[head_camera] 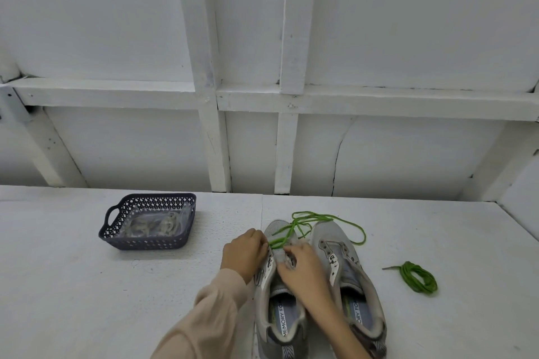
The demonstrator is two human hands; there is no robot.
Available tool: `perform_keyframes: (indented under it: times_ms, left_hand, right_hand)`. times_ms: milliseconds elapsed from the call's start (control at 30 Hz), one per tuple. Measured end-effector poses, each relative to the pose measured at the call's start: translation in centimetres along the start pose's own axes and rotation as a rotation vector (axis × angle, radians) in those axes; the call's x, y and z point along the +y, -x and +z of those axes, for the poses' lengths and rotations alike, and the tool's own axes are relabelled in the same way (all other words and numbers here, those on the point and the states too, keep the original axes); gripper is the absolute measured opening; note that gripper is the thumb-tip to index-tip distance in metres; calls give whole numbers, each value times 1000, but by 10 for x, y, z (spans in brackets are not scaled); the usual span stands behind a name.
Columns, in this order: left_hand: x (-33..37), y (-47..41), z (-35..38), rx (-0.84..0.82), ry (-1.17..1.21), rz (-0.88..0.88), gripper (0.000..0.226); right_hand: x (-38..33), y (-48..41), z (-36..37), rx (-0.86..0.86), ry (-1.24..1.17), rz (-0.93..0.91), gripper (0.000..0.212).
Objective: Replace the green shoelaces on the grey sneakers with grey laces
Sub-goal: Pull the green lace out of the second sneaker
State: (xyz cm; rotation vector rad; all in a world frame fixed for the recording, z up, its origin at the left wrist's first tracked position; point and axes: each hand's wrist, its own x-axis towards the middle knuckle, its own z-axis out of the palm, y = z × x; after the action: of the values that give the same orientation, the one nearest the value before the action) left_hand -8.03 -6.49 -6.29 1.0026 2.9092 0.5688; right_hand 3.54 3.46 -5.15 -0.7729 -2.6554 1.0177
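Two grey sneakers stand side by side near the table's front edge, toes pointing away. The left sneaker holds a green lace only in its lowest eyelets; the loose lengths trail over both toes. My left hand pinches that lace at the shoe's left eyelets. My right hand rests over the tongue, fingers curled at the right eyelets; what it grips is blurred. The right sneaker has no lace. A coiled green lace lies to its right. Grey laces in a clear bag lie in the basket.
A dark plastic basket with handles stands on the white table at the back left. A white wall with wooden framing rises right behind the table's far edge.
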Motion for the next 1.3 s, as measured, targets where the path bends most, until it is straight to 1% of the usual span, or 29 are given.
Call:
perform_keyframes:
  times_ms: [67,100,233,367,467,500,567,633,700,800,867,900,1000,1033,1067,1100,1167,1233,1300]
  left_hand:
    - [4,-4,0,-6,-42,-11,25]
    - [6,-6,0,2,-16,-36,24]
    - [3,-9,-1,66,219,-135,15]
    - [-6,2,1,18,364,-118,15]
    - [-11,2,4,-3,321,-84,19]
    - [-12,1,4,22,342,-107,18]
    - [-11,-2,2,121,482,-188,10]
    - [-8,-4,2,204,616,-257,11]
    - [-3,-2,4,167,639,-260,7]
    - [0,3,12,101,590,-206,10]
    - [-2,2,13,142,554,-188,4]
    - [-2,2,11,187,581,-210,6]
    - [-1,-2,2,372,810,-352,22]
    - [-1,-2,0,367,846,-370,22]
    - [0,-1,-1,317,835,-364,18]
    - [-1,1,1,237,797,-353,13]
    - [-2,5,7,97,723,-319,12]
    - [-5,7,13,83,717,-284,17]
    - [-3,7,11,151,741,-302,25]
  right_hand:
    - [0,3,2,22,-2,-6,46]
    - [0,4,2,29,-3,-6,46]
    - [0,5,5,63,-23,-9,43]
    - [0,5,7,87,-42,-11,41]
    - [-1,5,7,94,-30,-17,41]
    - [-1,5,7,90,-31,-16,41]
    - [0,6,7,88,-44,-18,41]
    - [0,7,6,88,-55,-20,41]
    - [0,8,5,84,-64,-14,42]
    - [-1,8,6,91,-54,-7,42]
    - [-2,8,6,90,-55,-10,42]
    - [-2,9,6,87,-60,-13,42]
    - [-1,9,6,88,-69,-17,42]
    - [0,9,6,90,-70,-16,42]
    - [-1,10,6,91,-70,-14,42]
    - [-1,9,6,89,-70,-9,42]
    - [-2,8,7,94,-59,-6,42]
    - [-3,8,7,93,-55,-8,42]
    - [-2,8,6,92,-56,-12,42]
